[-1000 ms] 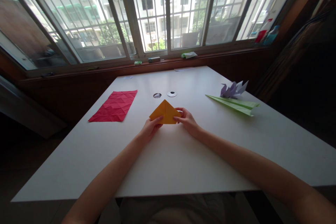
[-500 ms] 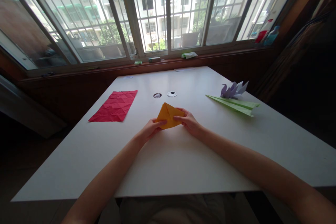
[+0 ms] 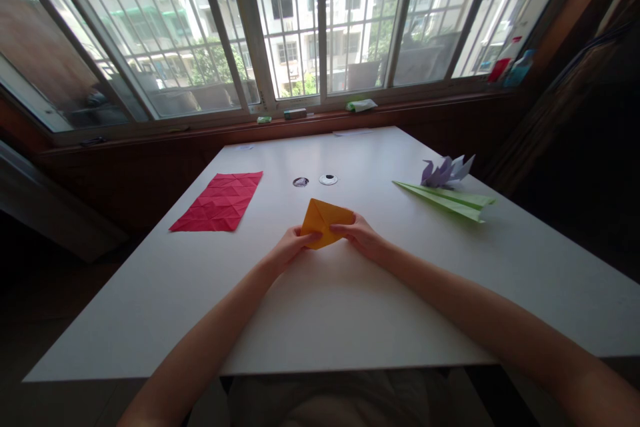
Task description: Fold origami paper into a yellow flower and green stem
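A folded orange paper (image 3: 324,219) lies on the white table (image 3: 350,307) in front of me, shaped like a tilted square. My left hand (image 3: 293,248) pinches its near left corner. My right hand (image 3: 361,237) holds its right edge, fingers on top. Both hands rest low on the table, with the paper between them.
A creased red paper sheet (image 3: 219,202) lies flat at the left. Two small round discs (image 3: 328,179) sit beyond the orange paper. A purple origami figure (image 3: 445,171) and a green paper plane (image 3: 447,199) lie at the right. Small items line the window sill (image 3: 360,105).
The orange paper has been turned from an upright triangle to a tilted square shape. Both hands shifted slightly with it, staying on its edges.
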Demonstrator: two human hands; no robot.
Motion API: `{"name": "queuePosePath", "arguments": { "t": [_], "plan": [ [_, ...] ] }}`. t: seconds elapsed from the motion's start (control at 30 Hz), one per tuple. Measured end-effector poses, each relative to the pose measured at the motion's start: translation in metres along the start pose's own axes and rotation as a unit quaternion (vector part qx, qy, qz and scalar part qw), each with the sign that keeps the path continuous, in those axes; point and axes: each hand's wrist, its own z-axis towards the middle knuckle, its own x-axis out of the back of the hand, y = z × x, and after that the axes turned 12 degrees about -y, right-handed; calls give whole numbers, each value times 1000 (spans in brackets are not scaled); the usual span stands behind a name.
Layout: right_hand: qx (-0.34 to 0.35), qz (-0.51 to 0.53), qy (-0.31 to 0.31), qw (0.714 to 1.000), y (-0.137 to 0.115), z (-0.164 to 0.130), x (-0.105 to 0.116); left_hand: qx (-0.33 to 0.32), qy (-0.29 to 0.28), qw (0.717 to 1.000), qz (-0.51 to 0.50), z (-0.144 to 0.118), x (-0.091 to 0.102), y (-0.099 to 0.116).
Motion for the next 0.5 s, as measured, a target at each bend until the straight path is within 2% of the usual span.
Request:
{"name": "queuePosePath", "arguments": {
  "t": [0.3, 0.5],
  "plan": [
    [5, -42, 0, 999, 4, 0, -2, 5, -6, 1000, 19, -2, -5, 5],
    [3, -30, -1, 1000, 0, -2, -5, 7, -10, 1000, 17, -4, -7, 7]
  ]
}}
